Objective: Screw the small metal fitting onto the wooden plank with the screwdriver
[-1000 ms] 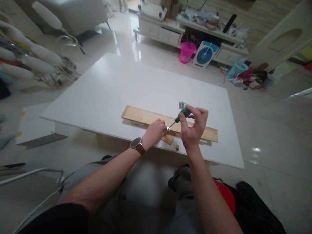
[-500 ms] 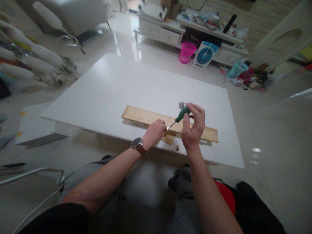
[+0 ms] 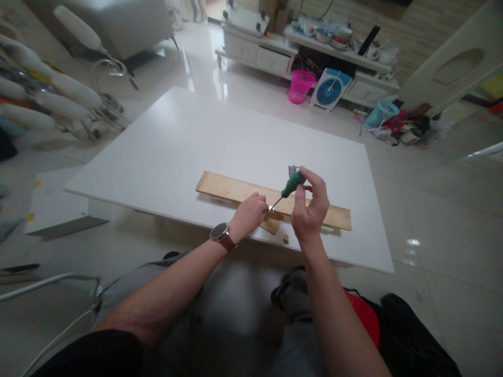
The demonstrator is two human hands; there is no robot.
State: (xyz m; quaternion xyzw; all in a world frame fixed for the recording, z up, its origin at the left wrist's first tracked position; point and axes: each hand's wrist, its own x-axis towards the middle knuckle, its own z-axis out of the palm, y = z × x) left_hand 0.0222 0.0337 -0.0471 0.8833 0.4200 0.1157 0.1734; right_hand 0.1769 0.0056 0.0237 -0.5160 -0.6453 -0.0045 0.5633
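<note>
My right hand grips the green handle of a screwdriver, fingertips around its upper end. The shaft slants down to the left, its tip at a small shiny metal piece on the near edge of a long wooden board. My left hand, with a watch on the wrist, is closed with its fingertips pinched at that metal piece, whose shape is mostly hidden. A shorter wooden piece sticks out from under the board toward me. Beyond the board, beside the screwdriver handle, lies some metal hardware resembling hinges.
The white table carries the board, and a tiny yellowish item lies near its front edge. A pink basket and a blue-white fan stand on the floor beyond. A white cable runs at lower left.
My right hand and the screwdriver handle have shifted very slightly to the left. My left hand holds its place by the metal piece, and the board looks unmoved.
</note>
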